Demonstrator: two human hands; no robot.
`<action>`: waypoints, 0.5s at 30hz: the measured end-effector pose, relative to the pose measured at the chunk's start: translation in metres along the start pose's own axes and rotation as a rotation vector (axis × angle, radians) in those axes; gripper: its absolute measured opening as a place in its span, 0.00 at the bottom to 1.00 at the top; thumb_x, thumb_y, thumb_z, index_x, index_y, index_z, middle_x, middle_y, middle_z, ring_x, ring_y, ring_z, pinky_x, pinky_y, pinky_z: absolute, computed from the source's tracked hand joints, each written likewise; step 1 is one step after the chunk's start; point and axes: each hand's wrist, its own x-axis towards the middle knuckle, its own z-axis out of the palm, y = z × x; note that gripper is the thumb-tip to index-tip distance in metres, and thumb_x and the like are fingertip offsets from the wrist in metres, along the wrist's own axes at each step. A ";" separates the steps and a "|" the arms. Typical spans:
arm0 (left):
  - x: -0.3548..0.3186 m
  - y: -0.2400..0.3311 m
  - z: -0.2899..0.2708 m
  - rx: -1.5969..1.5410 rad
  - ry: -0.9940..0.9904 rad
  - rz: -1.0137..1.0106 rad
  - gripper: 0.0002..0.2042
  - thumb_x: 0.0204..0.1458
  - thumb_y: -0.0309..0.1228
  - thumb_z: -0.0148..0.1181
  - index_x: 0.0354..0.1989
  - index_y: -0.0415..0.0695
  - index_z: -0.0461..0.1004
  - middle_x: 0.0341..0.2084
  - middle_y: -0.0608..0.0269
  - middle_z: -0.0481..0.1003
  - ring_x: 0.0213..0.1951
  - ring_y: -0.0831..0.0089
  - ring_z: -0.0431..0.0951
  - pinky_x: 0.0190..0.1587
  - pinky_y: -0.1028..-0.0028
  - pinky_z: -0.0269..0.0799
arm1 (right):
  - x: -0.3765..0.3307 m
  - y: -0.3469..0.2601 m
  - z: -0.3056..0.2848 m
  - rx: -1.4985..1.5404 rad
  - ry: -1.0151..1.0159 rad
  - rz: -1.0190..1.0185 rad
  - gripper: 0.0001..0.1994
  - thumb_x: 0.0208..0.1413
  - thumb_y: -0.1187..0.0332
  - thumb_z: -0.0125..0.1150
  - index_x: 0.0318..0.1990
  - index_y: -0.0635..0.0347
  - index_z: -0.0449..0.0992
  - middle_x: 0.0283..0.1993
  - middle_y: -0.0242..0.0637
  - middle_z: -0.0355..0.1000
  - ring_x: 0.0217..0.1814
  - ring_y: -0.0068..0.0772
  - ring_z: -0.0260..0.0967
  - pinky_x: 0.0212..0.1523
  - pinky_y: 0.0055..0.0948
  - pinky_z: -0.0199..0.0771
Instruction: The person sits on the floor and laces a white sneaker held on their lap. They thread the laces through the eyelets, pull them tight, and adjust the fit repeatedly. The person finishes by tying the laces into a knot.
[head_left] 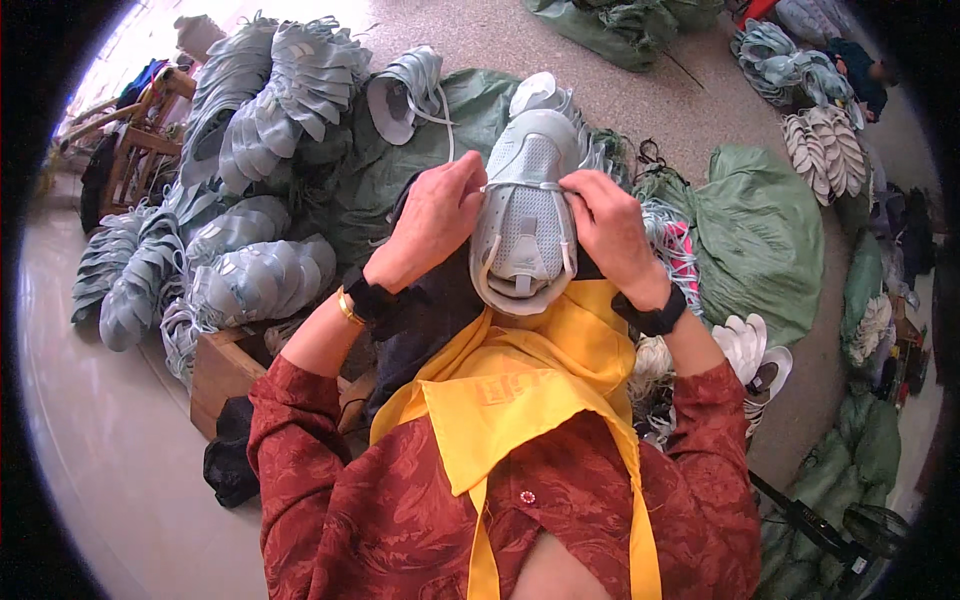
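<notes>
A pale grey-blue shoe upper (530, 235) stands over my lap, its toe away from me and its heel opening toward me. A light shoelace (522, 185) crosses its perforated tongue, and a loose white length hangs down each side of the opening. At the left edge of the upper, my left hand (432, 215) is closed in a pinch on one side of the lace. Opposite it, my right hand (612, 228) pinches the lace at the right edge. The fingertips are partly hidden.
Stacked grey-blue uppers (290, 95) lie to the left, several more beside a wooden box (225, 375). A single upper (405, 90) rests on a green sack (475, 110). Another green sack (755, 240) bulges at the right, near white shoe parts (740, 345). A yellow apron (500, 410) covers my lap.
</notes>
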 end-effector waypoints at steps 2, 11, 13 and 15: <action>0.001 -0.006 0.002 0.039 -0.013 0.025 0.07 0.51 0.18 0.59 0.37 0.37 0.69 0.24 0.54 0.72 0.26 0.61 0.75 0.31 0.65 0.71 | 0.002 0.004 0.001 -0.001 -0.024 0.025 0.06 0.58 0.78 0.60 0.42 0.64 0.74 0.43 0.49 0.76 0.43 0.55 0.75 0.41 0.40 0.77; -0.001 -0.004 -0.006 -0.321 -0.019 -0.231 0.05 0.57 0.21 0.58 0.39 0.36 0.69 0.27 0.54 0.75 0.25 0.66 0.75 0.31 0.68 0.71 | 0.003 -0.005 -0.020 0.673 -0.114 0.566 0.04 0.62 0.76 0.60 0.42 0.66 0.74 0.30 0.33 0.77 0.23 0.18 0.71 0.25 0.22 0.72; 0.000 0.008 -0.013 -0.214 -0.068 -0.192 0.06 0.56 0.21 0.59 0.38 0.36 0.69 0.26 0.54 0.75 0.25 0.68 0.75 0.31 0.69 0.71 | -0.002 -0.004 -0.023 0.643 -0.118 0.527 0.06 0.62 0.76 0.61 0.45 0.65 0.76 0.31 0.31 0.78 0.25 0.16 0.71 0.27 0.20 0.73; 0.000 0.010 -0.013 -0.142 -0.090 -0.139 0.06 0.56 0.22 0.60 0.38 0.36 0.70 0.25 0.55 0.75 0.25 0.70 0.75 0.31 0.70 0.71 | -0.003 -0.012 -0.031 0.549 -0.134 0.489 0.06 0.61 0.76 0.62 0.45 0.65 0.77 0.31 0.32 0.79 0.25 0.17 0.72 0.27 0.21 0.73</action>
